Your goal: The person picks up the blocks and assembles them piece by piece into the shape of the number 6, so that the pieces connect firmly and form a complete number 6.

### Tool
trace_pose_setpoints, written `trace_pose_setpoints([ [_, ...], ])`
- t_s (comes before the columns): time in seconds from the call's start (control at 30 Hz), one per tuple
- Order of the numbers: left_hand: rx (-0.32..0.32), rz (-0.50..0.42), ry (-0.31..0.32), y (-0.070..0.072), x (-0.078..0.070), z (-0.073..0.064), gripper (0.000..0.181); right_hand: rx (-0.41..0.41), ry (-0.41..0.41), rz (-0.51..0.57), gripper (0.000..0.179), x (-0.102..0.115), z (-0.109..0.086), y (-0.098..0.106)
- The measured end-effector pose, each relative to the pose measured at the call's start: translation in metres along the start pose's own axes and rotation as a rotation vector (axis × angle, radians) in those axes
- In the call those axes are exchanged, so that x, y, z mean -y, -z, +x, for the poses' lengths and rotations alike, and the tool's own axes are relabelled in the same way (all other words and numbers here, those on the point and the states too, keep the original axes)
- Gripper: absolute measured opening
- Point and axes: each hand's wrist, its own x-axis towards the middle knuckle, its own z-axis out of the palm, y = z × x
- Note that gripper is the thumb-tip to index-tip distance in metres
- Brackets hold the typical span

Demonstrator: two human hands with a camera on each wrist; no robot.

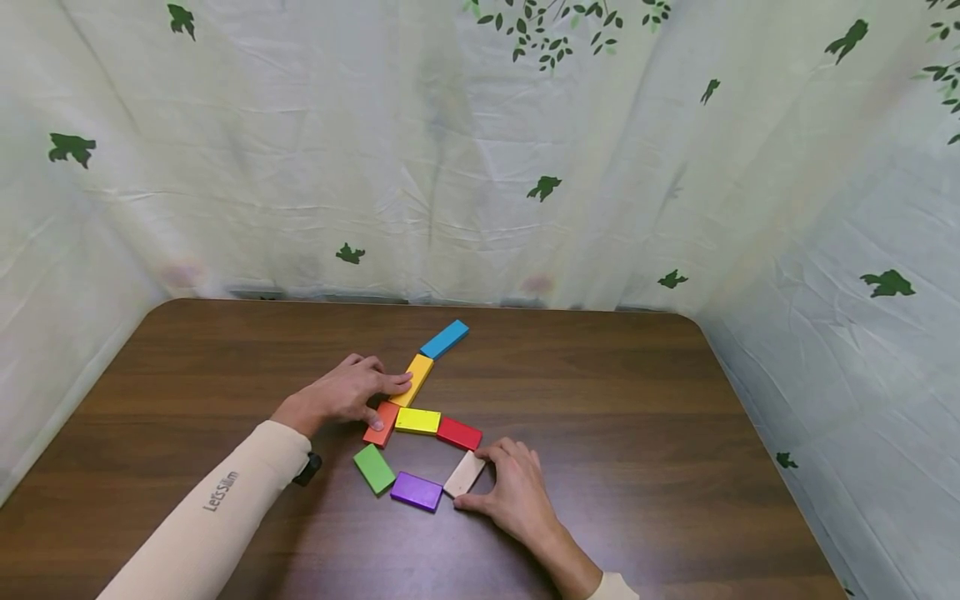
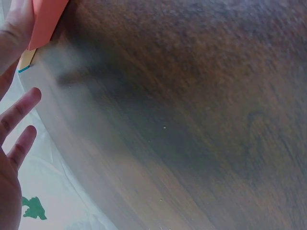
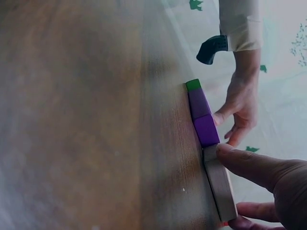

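Rectangular blocks lie flat in a linked figure on the table. My left hand (image 1: 348, 390) rests its thumb on the orange-red block (image 1: 386, 412) and a finger on the amber block (image 1: 422, 367); its other fingers extend loosely in the left wrist view. My right hand (image 1: 517, 492) pinches the pale wooden block (image 1: 463, 475) by its two ends, thumb near and fingertip far. The purple block (image 1: 417, 492) adjoins the pale block's near end, and the red block (image 1: 460, 432) is by its far end. Between red and orange-red lies the yellow block (image 1: 417, 421).
A green block (image 1: 374, 469) lies left of the purple one. The blue block (image 1: 445, 339) tops the figure toward the table's far edge. Brown wood-grain table (image 1: 637, 400) surrounds the blocks, with a pale leaf-printed curtain (image 1: 450, 167) behind and at both sides.
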Motion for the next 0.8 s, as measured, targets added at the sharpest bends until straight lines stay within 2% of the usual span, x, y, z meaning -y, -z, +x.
trace_pose_setpoints([
  [0.3, -0.001, 0.011, 0.003, 0.001, -0.001, 0.0, 0.081, -0.014, 0.009, 0.038, 0.06, -0.004, -0.001, 0.001],
  [0.6, 0.014, 0.009, 0.009, 0.003, -0.003, 0.0, 0.079, -0.148, 0.118, 0.121, 0.055, -0.02, -0.001, 0.007],
  [0.8, 0.02, 0.014, -0.005, 0.004, -0.005, 0.001, 0.078, -0.116, 0.048, 0.173, 0.052, -0.031, 0.0, 0.017],
])
